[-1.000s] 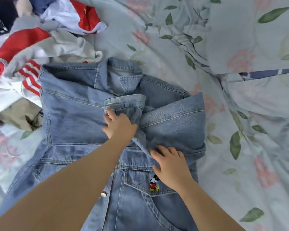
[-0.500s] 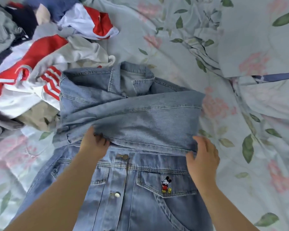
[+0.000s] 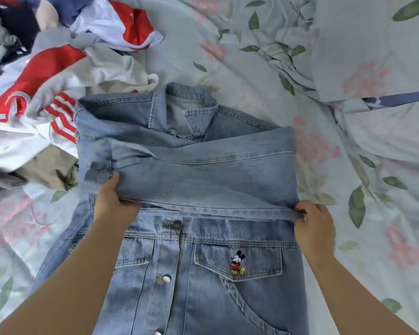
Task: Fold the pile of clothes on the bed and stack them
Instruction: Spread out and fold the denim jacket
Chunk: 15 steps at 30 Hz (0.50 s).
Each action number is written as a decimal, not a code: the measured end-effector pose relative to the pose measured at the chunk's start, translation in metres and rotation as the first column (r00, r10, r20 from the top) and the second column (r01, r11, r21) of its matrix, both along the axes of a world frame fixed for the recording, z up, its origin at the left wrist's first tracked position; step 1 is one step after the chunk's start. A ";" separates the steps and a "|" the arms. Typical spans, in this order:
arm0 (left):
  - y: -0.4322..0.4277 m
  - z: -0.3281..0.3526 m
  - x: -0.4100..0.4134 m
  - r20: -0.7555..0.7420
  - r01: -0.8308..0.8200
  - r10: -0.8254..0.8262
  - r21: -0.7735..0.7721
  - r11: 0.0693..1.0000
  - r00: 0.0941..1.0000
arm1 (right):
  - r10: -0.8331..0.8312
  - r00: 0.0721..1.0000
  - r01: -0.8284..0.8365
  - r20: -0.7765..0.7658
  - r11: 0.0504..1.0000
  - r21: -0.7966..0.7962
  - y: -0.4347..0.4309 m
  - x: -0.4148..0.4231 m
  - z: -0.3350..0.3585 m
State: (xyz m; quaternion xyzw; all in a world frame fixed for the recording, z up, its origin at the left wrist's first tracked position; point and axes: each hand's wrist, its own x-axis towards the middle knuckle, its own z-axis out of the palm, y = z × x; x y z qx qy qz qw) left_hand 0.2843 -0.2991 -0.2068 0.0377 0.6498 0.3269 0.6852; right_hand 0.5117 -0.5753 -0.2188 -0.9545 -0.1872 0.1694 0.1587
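Floral bed sheet (image 3: 252, 56) as work surface. At centre, front up and buttoned, denim jacket (image 3: 203, 286), sleeves (image 3: 203, 184) crossed over the chest. Left hand (image 3: 114, 206) gripping their left end, right hand (image 3: 315, 228) pinching the lower right edge. Likely fault: stiff sleeves springing open or skewing under uneven release. Unfolded pile (image 3: 46, 81) touching the jacket on the person's left, liable to snag; rumpled quilt (image 3: 373, 44) near on the right.

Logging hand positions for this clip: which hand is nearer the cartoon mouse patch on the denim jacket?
Right. The right hand grips the folded sleeve just up and right of the patch; the left hand holds its other end, beyond the buttons.
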 end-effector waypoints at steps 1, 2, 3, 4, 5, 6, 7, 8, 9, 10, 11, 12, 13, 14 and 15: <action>0.000 -0.001 0.000 0.010 0.052 -0.052 0.027 0.998 0.999 | -0.027 1.000 0.027 -0.007 0.999 -0.030 0.000 -0.001 0.001; 0.002 -0.001 -0.001 -0.010 0.095 -0.094 0.033 0.995 0.995 | -0.051 0.999 0.051 -0.015 0.998 -0.022 0.002 -0.002 0.002; 0.007 -0.004 -0.003 -0.068 0.129 -0.127 0.032 0.991 0.990 | -0.056 0.998 0.057 -0.005 0.998 0.020 0.007 -0.005 0.005; 0.011 -0.007 -0.005 -0.144 0.163 -0.157 0.027 0.986 0.977 | -0.020 0.999 0.018 0.025 0.997 0.075 0.013 -0.006 0.008; 0.016 -0.013 -0.010 -0.245 0.209 -0.195 0.030 0.977 0.950 | 0.071 0.996 -0.076 0.056 0.993 0.095 0.020 -0.008 0.009; 0.019 -0.019 -0.016 -0.368 0.251 -0.221 0.036 0.967 0.903 | 0.203 0.977 -0.205 0.064 0.978 0.036 0.026 -0.010 0.009; 0.021 -0.027 -0.023 -0.500 0.299 -0.235 0.052 0.953 0.834 | 0.327 0.944 -0.324 0.041 0.943 -0.077 0.030 -0.013 0.008; 0.021 -0.033 -0.029 -0.633 0.381 -0.256 0.068 0.922 0.731 | 0.403 0.915 -0.394 0.012 0.899 -0.192 0.032 -0.016 0.004; 0.019 -0.037 -0.034 -0.751 0.491 -0.276 0.072 0.868 0.599 | 0.431 0.902 -0.415 -0.006 0.865 -0.283 0.032 -0.018 -0.001; 0.015 -0.036 -0.038 -0.838 0.586 -0.270 0.072 0.807 0.475 | 0.428 0.904 -0.407 -0.015 0.847 -0.343 0.031 -0.022 -0.003; 0.009 -0.035 -0.041 -0.892 0.641 -0.230 0.083 0.763 0.389 | 0.422 0.906 -0.395 -0.003 0.846 -0.357 0.031 -0.029 -0.002; 0.002 -0.032 -0.043 -0.919 0.658 -0.188 0.095 0.747 0.346 | 0.437 0.899 -0.405 0.020 0.849 -0.338 0.030 -0.039 0.001; -0.008 -0.029 -0.044 -0.934 0.660 -0.161 0.096 0.745 0.318 | 0.475 0.878 -0.438 0.064 0.849 -0.295 0.028 -0.051 0.003; -0.021 -0.027 -0.046 -0.951 0.683 -0.153 0.076 0.726 0.269 | 0.526 0.845 -0.489 0.100 0.834 -0.258 0.023 -0.065 0.004; -0.038 -0.026 -0.050 -0.969 0.743 -0.172 0.018 0.669 0.179 | 0.583 0.805 -0.550 0.110 0.803 -0.231 0.016 -0.080 0.003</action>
